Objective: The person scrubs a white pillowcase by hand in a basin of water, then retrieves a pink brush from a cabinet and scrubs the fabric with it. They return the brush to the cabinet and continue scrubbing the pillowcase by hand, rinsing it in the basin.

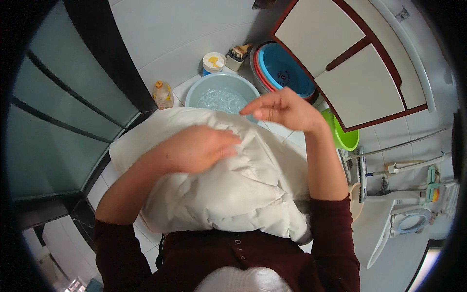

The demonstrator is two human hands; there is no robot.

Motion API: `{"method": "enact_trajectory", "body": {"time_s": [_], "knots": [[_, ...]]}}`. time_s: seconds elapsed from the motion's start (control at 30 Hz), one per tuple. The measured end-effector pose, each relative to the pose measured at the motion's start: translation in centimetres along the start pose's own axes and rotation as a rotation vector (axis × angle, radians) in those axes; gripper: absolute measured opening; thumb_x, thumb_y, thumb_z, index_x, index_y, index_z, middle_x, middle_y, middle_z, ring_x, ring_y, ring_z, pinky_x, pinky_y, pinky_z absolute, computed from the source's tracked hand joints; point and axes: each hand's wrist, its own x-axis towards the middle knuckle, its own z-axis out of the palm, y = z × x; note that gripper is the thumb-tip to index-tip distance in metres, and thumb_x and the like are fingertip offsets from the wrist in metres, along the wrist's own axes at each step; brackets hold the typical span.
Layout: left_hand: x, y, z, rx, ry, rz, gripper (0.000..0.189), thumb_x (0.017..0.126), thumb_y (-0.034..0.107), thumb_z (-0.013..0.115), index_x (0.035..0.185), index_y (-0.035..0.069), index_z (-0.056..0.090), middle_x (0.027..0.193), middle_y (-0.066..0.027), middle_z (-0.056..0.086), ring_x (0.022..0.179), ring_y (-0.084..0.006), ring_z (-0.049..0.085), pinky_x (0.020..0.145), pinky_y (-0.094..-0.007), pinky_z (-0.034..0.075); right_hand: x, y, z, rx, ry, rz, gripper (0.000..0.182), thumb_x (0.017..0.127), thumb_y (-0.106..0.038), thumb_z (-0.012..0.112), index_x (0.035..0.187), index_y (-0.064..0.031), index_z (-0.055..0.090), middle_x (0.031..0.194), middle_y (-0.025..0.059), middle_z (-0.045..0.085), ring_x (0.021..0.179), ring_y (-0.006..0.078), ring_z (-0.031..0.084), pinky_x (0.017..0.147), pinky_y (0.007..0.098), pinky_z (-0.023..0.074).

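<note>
A puffy white quilted down garment [233, 189] lies bunched across my lap. My left hand [200, 148], blurred, is over its upper part with fingers pointing right; whether it touches the fabric I cannot tell. My right hand [279, 107] hovers beyond the fabric, over the right rim of a pale blue basin [193, 85], its fingers bent and nothing seen between them. Water shows in the basin, whose near side is hidden behind the white fabric.
A lidded tub [214, 62], a brush in a holder [237, 58] and a bottle with an orange cap [162, 95] stand by the wall. Stacked basins [268, 65] and a green bucket [344, 135] sit near a cabinet [339, 54]. A toilet [386, 226] is at right, a glass partition [69, 109] at left.
</note>
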Motion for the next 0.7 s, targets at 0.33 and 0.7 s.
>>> {"method": "enact_trajectory", "body": {"time_s": [0.33,0.7], "knots": [[-5.3,-0.2,4.8,0.629,0.130,0.007,0.052,0.094,0.039,0.051,0.125,-0.002,0.056,0.138,-0.0145,0.050,0.135,-0.0277,0.039,0.114,-0.0466,0.023,-4.7,1.3,7.5,-0.021,-0.511,-0.464,0.043,0.094,-0.024,0.058,0.130,-0.0010,0.055,0.133,0.0119,0.056,0.132,0.0328,0.043,0.111,0.0441,0.0312],[-5.7,3.7,5.5,0.532,0.207,0.189,0.038,0.082,0.033,0.066,0.105,0.002,0.062,0.116,-0.0127,0.063,0.118,-0.0275,0.054,0.107,-0.0418,0.036,-4.8,4.0,9.1,-0.717,0.043,-0.212,0.046,0.097,-0.032,0.049,0.133,-0.0043,0.051,0.141,0.0148,0.048,0.134,0.0313,0.040,0.113,0.0459,0.0261]]}}
